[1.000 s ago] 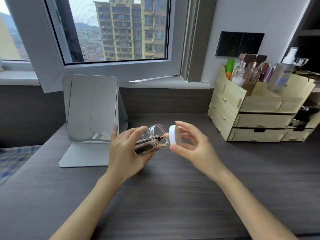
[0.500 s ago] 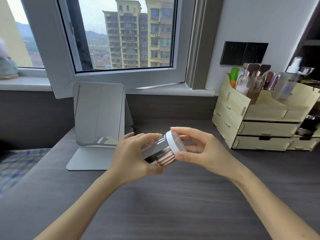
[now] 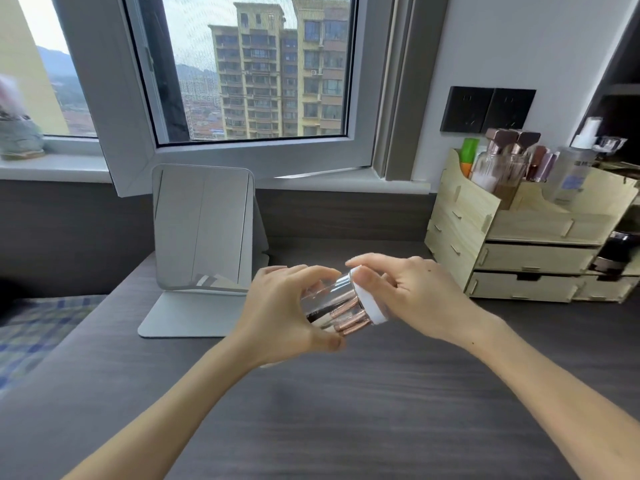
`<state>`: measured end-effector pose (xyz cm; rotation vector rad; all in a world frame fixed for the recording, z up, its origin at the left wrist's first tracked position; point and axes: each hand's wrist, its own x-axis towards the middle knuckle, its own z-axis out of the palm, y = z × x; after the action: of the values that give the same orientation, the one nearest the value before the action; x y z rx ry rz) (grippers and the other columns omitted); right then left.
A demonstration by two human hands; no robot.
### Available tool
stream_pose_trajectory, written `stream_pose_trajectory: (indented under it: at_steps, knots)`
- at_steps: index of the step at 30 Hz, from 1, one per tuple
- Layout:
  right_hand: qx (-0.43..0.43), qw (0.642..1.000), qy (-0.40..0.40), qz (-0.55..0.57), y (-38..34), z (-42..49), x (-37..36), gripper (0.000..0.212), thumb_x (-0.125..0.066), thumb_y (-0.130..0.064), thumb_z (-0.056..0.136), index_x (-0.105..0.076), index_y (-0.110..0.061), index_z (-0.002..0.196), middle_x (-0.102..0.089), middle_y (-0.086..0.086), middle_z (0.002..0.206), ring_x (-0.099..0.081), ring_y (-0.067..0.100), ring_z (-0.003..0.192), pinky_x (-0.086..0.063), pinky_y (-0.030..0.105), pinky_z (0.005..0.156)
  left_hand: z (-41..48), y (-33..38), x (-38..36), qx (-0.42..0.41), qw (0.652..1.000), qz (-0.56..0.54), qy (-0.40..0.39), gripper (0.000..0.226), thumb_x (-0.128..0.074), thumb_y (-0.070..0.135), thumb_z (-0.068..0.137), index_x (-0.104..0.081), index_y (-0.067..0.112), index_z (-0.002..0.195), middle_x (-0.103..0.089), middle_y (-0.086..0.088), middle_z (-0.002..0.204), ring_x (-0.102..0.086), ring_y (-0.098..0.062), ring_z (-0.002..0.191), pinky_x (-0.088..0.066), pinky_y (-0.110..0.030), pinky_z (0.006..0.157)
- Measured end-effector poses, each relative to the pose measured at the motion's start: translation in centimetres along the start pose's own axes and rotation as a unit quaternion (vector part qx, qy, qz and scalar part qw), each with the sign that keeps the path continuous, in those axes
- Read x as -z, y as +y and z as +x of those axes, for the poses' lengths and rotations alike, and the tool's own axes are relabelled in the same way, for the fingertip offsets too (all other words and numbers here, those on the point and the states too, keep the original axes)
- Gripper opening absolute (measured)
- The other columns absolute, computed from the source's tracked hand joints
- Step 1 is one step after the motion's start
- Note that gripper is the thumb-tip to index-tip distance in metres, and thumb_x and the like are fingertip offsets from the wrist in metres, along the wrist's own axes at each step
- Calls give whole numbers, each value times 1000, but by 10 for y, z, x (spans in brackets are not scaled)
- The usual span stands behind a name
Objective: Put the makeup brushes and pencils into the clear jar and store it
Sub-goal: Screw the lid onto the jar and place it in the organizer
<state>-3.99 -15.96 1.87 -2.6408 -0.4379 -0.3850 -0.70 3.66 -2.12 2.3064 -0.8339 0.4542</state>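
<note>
The clear jar (image 3: 329, 303) lies on its side in the air above the dark desk, mouth turned to the right. Rose-gold brush handles (image 3: 348, 322) and dark pencils show through its wall. My left hand (image 3: 280, 313) wraps around the jar's body from the left. A white round lid (image 3: 369, 306) sits on the jar's mouth, and my right hand (image 3: 412, 296) holds that lid with thumb and fingers curled over its rim. The jar's far side is hidden by my fingers.
A folding mirror on a flat base (image 3: 201, 237) stands behind my left hand. A wooden drawer organizer (image 3: 526, 244) with bottles fills the right back corner of the desk (image 3: 346, 410). A window sill runs along the back wall.
A second ago the lid was held apart from the open jar mouth. My right hand brought it onto the mouth, and both hands now grip jar and lid together, a little lower and rotated.
</note>
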Motion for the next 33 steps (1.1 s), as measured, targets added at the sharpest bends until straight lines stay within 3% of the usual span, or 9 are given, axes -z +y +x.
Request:
stream_pose_trajectory:
  at_steps: [4,6,9,13,18,22,25,28,33]
  knots:
    - [11,981,-131,142,7,-1,15,66,-55,-58,76,-32,-47,137,-53,-16,112,-57,4,102,-54,22,84,0,-3,-1,4,1000,-5,4,76,-68,63,41,-62,35,111,-60,23,90,-55,0,83,-43,-37,85]
    - [11,987,-96,127,9,-2,11,61,-54,-61,75,-41,-42,132,-59,-16,100,-61,5,89,-57,25,79,0,-2,-2,-1,1000,-2,-2,76,-69,62,41,-62,34,111,-60,23,90,-54,1,82,-44,-37,84]
    - [-20,995,-41,92,13,-2,6,76,-23,-82,70,-45,-41,129,-67,-12,84,-64,4,74,-58,33,74,0,-1,-5,0,1000,-7,-8,76,-69,63,42,-62,34,112,-59,25,91,-53,2,82,-44,-36,85]
    - [6,984,-90,152,14,-4,6,60,-52,-62,74,-47,-36,128,-62,-13,90,-63,4,73,-56,23,65,2,-2,-5,5,1000,-26,0,76,-71,62,41,-63,34,111,-51,33,86,-50,11,83,-45,-35,85]
    - [-1,987,59,149,15,3,-1,48,-51,-58,77,-54,-34,118,-55,-19,81,-56,-3,65,-43,10,51,12,12,-16,6,997,-35,71,71,-68,64,44,-62,33,108,-54,32,83,-49,16,79,-36,-22,85]
    - [-49,976,132,168,19,4,16,60,-57,-67,72,-49,-38,124,-56,-17,103,-59,4,92,-52,22,71,35,41,-32,-6,992,-10,122,69,-61,69,54,-57,29,110,-63,19,89,-54,3,78,-31,-27,91]
    - [-71,970,198,118,27,-5,35,52,-68,-52,74,-52,-34,121,-55,-19,100,-56,4,96,-46,19,74,55,59,-40,-26,997,-10,70,84,-51,76,53,-47,33,126,-62,15,107,-57,-8,101,-28,-37,106]
    - [-95,951,284,75,40,-14,64,45,-69,-50,73,-56,-32,112,-56,-19,96,-56,8,90,-43,18,70,74,66,-40,-42,998,-45,5,98,-46,81,55,-29,38,141,-53,12,127,-46,-12,121,-24,-43,111]
    - [-130,878,459,-41,75,-19,132,40,-62,-46,80,-58,-22,111,-62,4,109,-55,15,94,-44,27,73,97,65,-41,-19,989,-118,92,64,-62,59,73,-49,28,128,-63,8,110,-57,-11,105,-41,-31,94]
